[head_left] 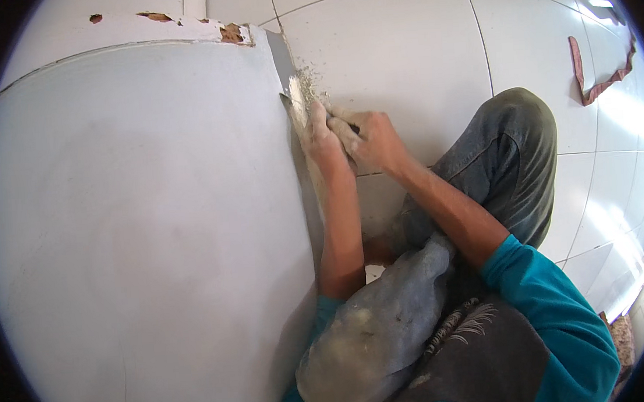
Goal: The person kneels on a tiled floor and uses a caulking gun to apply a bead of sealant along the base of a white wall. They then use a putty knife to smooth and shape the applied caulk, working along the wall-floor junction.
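Observation:
Both hands are close together at the foot of a large pale panel, by its right edge, and both are coated with whitish dust. My left hand is closed around a thin flat tool with a dark pointed tip, which lies against the panel's edge. Its handle is hidden in the fingers. Pressed up against the left hand, my right hand has its fingers curled in. What it grips is hidden. Beyond the fingertips, pale crumbs and powder are scattered along the edge and on the floor.
Large white tiles cover the floor. The far rim of the panel has chipped spots showing brown. A reddish strip lies on the floor at the right. My bent knee rises to the right, and a greyish dusty bag-like bundle rests against my lap.

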### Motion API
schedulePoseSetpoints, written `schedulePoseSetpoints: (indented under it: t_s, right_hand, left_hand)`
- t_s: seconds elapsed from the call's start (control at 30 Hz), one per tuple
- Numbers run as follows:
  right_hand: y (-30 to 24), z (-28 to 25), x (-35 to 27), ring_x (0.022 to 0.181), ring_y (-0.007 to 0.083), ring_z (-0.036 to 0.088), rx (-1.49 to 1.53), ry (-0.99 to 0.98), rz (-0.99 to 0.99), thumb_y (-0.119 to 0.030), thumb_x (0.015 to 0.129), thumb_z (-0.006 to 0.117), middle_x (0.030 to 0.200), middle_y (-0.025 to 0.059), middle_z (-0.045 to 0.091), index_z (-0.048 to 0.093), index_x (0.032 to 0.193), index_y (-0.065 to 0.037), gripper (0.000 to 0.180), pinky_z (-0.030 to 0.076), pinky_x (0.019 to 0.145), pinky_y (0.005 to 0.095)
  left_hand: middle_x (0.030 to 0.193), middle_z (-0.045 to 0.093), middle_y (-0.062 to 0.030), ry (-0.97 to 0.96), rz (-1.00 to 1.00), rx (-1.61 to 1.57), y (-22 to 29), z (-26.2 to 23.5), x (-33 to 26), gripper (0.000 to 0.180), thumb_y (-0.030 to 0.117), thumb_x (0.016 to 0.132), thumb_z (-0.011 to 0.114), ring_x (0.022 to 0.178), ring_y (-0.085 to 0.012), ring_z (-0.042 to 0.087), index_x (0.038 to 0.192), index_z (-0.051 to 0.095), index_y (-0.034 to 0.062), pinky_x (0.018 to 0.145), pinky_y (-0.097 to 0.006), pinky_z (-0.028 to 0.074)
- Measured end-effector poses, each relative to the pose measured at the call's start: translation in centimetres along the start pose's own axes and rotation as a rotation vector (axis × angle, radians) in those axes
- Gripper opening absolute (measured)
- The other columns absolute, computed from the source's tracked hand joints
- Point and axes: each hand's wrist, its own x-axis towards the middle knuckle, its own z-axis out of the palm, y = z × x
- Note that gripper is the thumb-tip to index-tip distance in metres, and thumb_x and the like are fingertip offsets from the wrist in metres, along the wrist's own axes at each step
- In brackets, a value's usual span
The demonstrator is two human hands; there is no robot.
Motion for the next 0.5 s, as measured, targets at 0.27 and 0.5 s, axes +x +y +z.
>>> schedulePoseSetpoints:
  t_s: [0.27, 0.5]
  right_hand:
    - [-0.9, 0.3, 0.9, 0.081, 0.0461, 0.072, -0.017, -0.094, 0.078, -0.028, 0.101, 0.059, 0.093, 0.0322, 0.068, 0.067, 0.138, -0.01, 0.042, 0.056, 0.074, 0.0472]
    - [-0.7, 1.0, 1.1, 0.085, 0.0471, 0.072, 0.0, 0.009, -0.038, -0.029, 0.101, 0.059, 0.094, 0.0322, 0.069, 0.067, 0.138, -0.011, 0.042, 0.056, 0.078, 0.0493]
  left_hand:
    - [0.108, 0.067, -0.0114, 0.055, -0.002, -0.053, 0.9, 0.5, 0.7, 0.045, 0.036, 0.104, 0.063, 0.097, -0.0211, 0.064, 0.118, 0.068, -0.0065, 0.084, -0.034, 0.053]
    - [0.113, 0.069, -0.0123, 0.024, 0.071, -0.085, 0.7, 0.3, 0.8, 0.047, 0.035, 0.104, 0.062, 0.1, -0.0207, 0.065, 0.124, 0.068, -0.007, 0.086, -0.033, 0.054]
